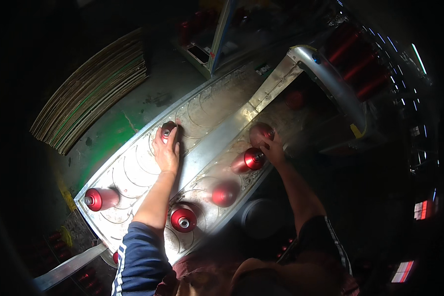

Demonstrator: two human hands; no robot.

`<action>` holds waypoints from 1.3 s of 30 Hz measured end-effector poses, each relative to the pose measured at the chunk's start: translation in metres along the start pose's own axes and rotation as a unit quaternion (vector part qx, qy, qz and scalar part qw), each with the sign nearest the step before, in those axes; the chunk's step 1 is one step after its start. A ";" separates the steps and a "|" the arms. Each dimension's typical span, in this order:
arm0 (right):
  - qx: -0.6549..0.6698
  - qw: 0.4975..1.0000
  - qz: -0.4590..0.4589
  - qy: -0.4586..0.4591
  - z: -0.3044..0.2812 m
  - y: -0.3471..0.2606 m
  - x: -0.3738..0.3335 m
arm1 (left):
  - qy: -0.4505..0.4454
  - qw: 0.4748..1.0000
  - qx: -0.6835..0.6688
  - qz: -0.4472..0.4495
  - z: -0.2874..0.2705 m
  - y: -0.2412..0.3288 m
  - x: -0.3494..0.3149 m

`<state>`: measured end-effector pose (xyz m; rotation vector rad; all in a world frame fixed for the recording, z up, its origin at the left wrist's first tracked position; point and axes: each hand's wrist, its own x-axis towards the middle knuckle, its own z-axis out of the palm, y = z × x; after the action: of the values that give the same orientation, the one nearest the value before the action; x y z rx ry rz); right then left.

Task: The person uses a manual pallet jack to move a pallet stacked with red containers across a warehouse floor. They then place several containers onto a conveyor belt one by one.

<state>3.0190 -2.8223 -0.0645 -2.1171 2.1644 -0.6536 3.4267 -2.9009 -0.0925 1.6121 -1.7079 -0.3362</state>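
Observation:
My left hand (166, 154) has its fingers wrapped round the top of a red metal bottle (167, 127) near the far long edge of a metal table (197, 165). On the near side, my right hand (274, 148) closes its fingers at the neck of another red bottle (259, 133). Just below that hand, a shiny red bottle (251, 159) leans in view, its silvery neck close to my fingers. Closer to me are a blurred red bottle (224, 193) and one upright red bottle (183, 218). At the table's left end is a further red bottle (101, 199).
A raised metal rail (202, 152) divides the table lengthwise, joining a bent metal frame (301, 54) at upper right. Beyond the far edge lies a stack of flat sheets (96, 89). Large red cylinders (352, 64) stand in shadow at right.

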 end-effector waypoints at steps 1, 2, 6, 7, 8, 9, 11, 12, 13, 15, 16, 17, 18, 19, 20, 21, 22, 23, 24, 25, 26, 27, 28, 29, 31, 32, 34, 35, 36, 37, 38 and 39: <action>0.000 0.999 0.023 -0.027 0.000 0.004 0.002 | 0.031 0.999 -0.013 0.024 -0.004 -0.007 -0.002; -0.002 1.000 -0.007 -0.017 -0.001 0.009 0.004 | 0.006 1.000 0.000 0.026 -0.007 -0.012 -0.004; -0.001 0.998 0.058 -0.013 -0.011 0.024 0.010 | -0.023 0.999 -0.029 0.013 -0.014 -0.022 -0.006; -0.006 0.999 0.054 -0.003 -0.016 0.027 0.009 | -0.029 0.999 -0.040 -0.018 -0.015 -0.021 -0.007; -0.026 0.996 0.082 -0.014 -0.023 0.029 0.007 | 0.001 0.998 -0.055 -0.027 -0.015 -0.020 -0.010; 0.012 0.998 0.061 -0.003 -0.031 0.030 0.002 | 0.047 0.997 -0.066 0.001 -0.015 -0.020 -0.012; 0.066 0.994 0.090 -0.018 -0.052 0.028 -0.012 | 0.052 0.997 -0.056 0.015 -0.014 -0.020 -0.019; 0.061 0.991 0.113 -0.028 -0.064 0.023 -0.027 | 0.067 0.997 -0.040 0.009 -0.013 -0.022 -0.023; 0.059 0.986 0.152 -0.040 -0.075 0.016 -0.045 | 0.052 0.998 -0.028 -0.011 -0.013 -0.026 -0.025; 0.035 0.980 0.189 -0.044 -0.104 0.000 -0.088 | 0.088 0.993 -0.071 0.015 -0.011 -0.037 -0.028; 0.043 0.979 0.196 -0.037 -0.117 -0.009 -0.114 | 0.090 0.992 -0.090 0.009 -0.010 -0.044 -0.028; 0.100 0.967 0.232 -0.037 -0.128 -0.019 -0.142 | 0.106 0.988 -0.114 0.000 -0.012 -0.051 -0.027; 0.128 0.957 0.256 -0.047 -0.138 -0.027 -0.168 | 0.113 0.986 -0.119 -0.010 -0.012 -0.058 -0.025; 0.127 0.960 0.245 -0.035 -0.145 -0.033 -0.191 | 0.110 0.988 -0.110 -0.011 -0.016 -0.064 -0.025; 0.125 0.956 0.265 -0.029 -0.149 -0.041 -0.217 | 0.106 0.987 -0.114 -0.037 -0.020 -0.069 -0.023; 0.105 0.956 0.272 -0.044 -0.151 -0.049 -0.240 | 0.097 0.988 -0.109 -0.053 -0.029 -0.073 -0.024; 0.109 0.954 0.275 -0.055 -0.152 -0.053 -0.259 | 0.100 0.989 -0.093 -0.064 -0.040 -0.076 -0.026; 0.097 0.949 0.294 -0.053 -0.152 -0.058 -0.277 | 0.096 0.991 -0.068 -0.067 -0.052 -0.078 -0.030; 0.088 0.942 0.320 -0.056 -0.154 -0.062 -0.293 | 0.099 0.990 -0.049 -0.086 -0.065 -0.078 -0.035; 0.099 0.934 0.337 -0.057 -0.153 -0.064 -0.305 | 0.093 0.990 -0.043 -0.096 -0.077 -0.077 -0.041; 0.080 0.935 0.338 -0.068 -0.152 -0.065 -0.312 | 0.083 0.989 -0.032 -0.116 -0.088 -0.075 -0.045; 0.065 0.930 0.354 -0.079 -0.151 -0.064 -0.315 | 0.054 0.985 -0.006 -0.162 -0.097 -0.072 -0.049; 0.042 0.916 0.387 -0.096 -0.149 -0.062 -0.315 | 0.057 0.990 -0.003 -0.126 -0.101 -0.068 -0.048; 0.079 0.909 0.400 -0.091 -0.148 -0.059 -0.310 | 0.027 0.985 0.022 -0.167 -0.105 -0.064 -0.045; 0.145 0.940 0.304 -0.051 -0.143 -0.051 -0.290 | 0.032 0.995 -0.041 -0.080 -0.105 -0.055 -0.031; 0.156 0.942 0.291 -0.058 -0.142 -0.051 -0.282 | 0.015 0.994 -0.023 -0.110 -0.114 -0.051 -0.035; 0.223 0.939 0.253 -0.064 -0.139 -0.052 -0.260 | 0.081 0.992 -0.027 -0.090 -0.132 -0.039 -0.042; 0.277 0.935 0.212 -0.064 -0.137 -0.056 -0.250 | 0.113 0.989 -0.068 -0.065 -0.150 -0.033 -0.053; 0.270 0.933 0.221 -0.085 -0.137 -0.063 -0.243 | 0.146 0.985 -0.083 -0.036 -0.171 -0.023 -0.075; 0.304 0.930 0.192 -0.078 -0.135 -0.070 -0.235 | 0.142 0.976 -0.161 -0.027 -0.191 -0.011 -0.098; 0.306 0.930 0.178 -0.096 -0.135 -0.080 -0.231 | 0.098 0.968 -0.222 -0.068 -0.214 0.002 -0.131; 0.336 0.922 0.156 -0.112 -0.132 -0.092 -0.230 | 0.075 0.952 -0.291 -0.063 -0.238 0.014 -0.166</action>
<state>3.0787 -2.5631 0.0260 -1.3854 1.7450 -0.8987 3.5622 -2.6723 0.0239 1.2676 -1.2358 -0.6911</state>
